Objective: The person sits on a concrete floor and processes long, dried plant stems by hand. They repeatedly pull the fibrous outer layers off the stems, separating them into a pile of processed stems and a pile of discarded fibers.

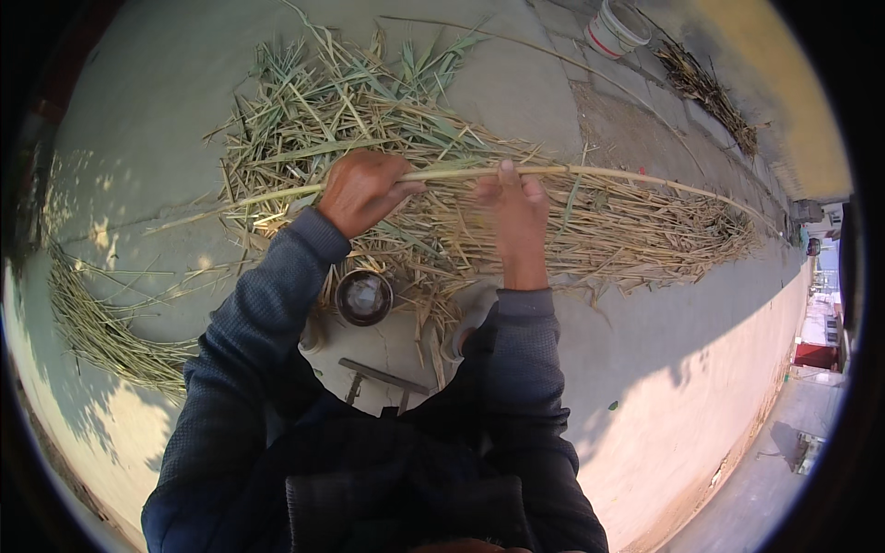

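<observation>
A long, pale yellow-green reed stalk runs left to right in front of me, bowing downward at its right end. My left hand is wrapped round it, palm down. Beside it, my right hand has its thumb against the stalk and its fingers curled beneath; part of this hand is blurred by motion. Under both hands spreads a wide heap of cut stalks and leaves, greener toward the upper left and straw-coloured toward the right. A dark-rimmed bowl with something whitish inside sits below my left hand.
A bundle of thin green stalks lies on the concrete floor at the left. Between my legs is a narrow bar-like piece. Upper right hold a white bucket and a pile of dark twigs beside a wall.
</observation>
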Demonstrator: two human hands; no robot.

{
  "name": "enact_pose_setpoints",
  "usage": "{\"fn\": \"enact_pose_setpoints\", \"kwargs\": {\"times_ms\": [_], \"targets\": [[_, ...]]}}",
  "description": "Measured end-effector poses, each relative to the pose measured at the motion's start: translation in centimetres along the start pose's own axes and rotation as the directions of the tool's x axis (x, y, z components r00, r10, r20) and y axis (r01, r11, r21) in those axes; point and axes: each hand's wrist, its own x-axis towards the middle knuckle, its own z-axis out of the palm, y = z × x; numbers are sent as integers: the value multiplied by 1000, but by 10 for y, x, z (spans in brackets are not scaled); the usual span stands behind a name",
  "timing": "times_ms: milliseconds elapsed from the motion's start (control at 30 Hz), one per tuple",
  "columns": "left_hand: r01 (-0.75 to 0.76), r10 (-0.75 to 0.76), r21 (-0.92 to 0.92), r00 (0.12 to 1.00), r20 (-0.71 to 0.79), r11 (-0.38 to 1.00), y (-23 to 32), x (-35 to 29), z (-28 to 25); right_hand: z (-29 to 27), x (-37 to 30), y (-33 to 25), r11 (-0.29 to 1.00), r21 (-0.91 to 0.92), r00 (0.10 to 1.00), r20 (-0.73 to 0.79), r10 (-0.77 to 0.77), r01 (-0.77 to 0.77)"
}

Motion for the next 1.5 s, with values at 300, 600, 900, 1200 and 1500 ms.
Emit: {"fn": "enact_pose_setpoints", "kwargs": {"times_ms": [300, 600, 900, 1200, 1500], "targets": [[285, -243, -344, 957, 161, 895, -15, -5, -8, -4, 0, 10, 990, 140, 991, 135, -25, 6], [72, -81, -143, 995, -60, 987, -12, -8, -3, 5, -5, 20, 943, 333, 996, 77, -38, 10], [64, -76, -143, 994, -82, 988, -1, -9, 4, 3, -1, 24, 966, 257, 999, -32, 7, 2], [53, -54, -145, 999, -1, 988, -14, -9, 0, -18, 11, 7, 963, 267, 999, 23, -25, 18], [390, -691, -782, 719, -71, 486, -52, 0, -11, -10, 8, 22, 951, 304, 994, 107, 33, -64]]}}
